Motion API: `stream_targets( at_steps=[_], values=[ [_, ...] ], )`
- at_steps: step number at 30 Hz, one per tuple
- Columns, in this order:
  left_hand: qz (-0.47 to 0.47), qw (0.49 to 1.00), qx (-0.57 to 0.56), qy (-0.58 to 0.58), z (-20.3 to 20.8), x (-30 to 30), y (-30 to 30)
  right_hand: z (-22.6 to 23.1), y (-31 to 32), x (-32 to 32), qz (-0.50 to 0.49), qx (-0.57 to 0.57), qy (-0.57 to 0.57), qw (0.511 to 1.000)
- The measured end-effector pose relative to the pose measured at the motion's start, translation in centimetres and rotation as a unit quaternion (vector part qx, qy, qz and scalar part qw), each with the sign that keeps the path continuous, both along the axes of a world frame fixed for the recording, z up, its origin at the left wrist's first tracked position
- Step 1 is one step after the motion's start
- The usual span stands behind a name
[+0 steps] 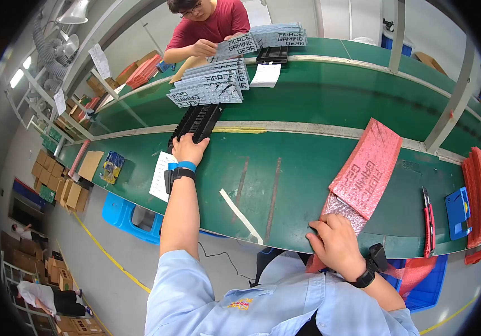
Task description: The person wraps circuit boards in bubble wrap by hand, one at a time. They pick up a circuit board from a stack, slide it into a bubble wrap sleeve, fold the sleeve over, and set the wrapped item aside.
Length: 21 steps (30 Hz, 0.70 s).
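Observation:
My left hand [189,150] is at the near end of a black slotted rack [200,119], its fingers and thumb closed across the rack's width. Several silver-grey bags [207,92] with dark lettering stand in a row at the rack's far end. My right hand [337,242], fingers curled, grips the near end of a pink bubble-wrap bag [366,168] at the table's front edge. Through the pink plastic, dark lettering shows, and a silvery piece [344,211] peeks out near my fingers. What lies under my right palm is hidden.
A red box cutter [429,224], a blue tape dispenser [458,211] and stacked pink bags [478,196] are at the right. A pale strip [241,217] lies mid-table; a paper sheet [159,176] is by my left wrist. Across the bench, a co-worker [209,28] handles a silver bag.

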<state>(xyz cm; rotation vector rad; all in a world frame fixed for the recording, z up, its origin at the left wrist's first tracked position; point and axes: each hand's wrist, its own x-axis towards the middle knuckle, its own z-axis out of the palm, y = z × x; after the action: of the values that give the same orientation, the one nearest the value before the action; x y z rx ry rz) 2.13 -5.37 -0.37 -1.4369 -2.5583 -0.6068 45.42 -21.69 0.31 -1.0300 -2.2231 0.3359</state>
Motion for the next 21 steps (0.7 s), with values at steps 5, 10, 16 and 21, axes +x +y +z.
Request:
stream_targets(
  at_steps=[5, 10, 16, 21],
  values=[
    [-0.001, 1.0, -0.001, 0.0, 0.05, 0.04, -0.05, 0.13, -0.01, 0.01, 0.001, 0.0, -0.001, 1.0],
    [0.003, 1.0, 0.002, -0.002, 0.17, 0.19, -0.14, 0.07, 0.01, -0.04, 0.002, 0.002, 0.002, 1.0],
    [-0.008, 1.0, -0.002, -0.012, 0.6, 0.54, -0.34, 0.02, 0.0, -0.02, 0.001, 0.0, 0.001, 1.0],
    [-0.01, 1.0, -0.001, -0.015, 0.68, 0.56, -0.31, -0.14, 0.01, -0.02, 0.002, 0.0, 0.005, 1.0]
  ],
)
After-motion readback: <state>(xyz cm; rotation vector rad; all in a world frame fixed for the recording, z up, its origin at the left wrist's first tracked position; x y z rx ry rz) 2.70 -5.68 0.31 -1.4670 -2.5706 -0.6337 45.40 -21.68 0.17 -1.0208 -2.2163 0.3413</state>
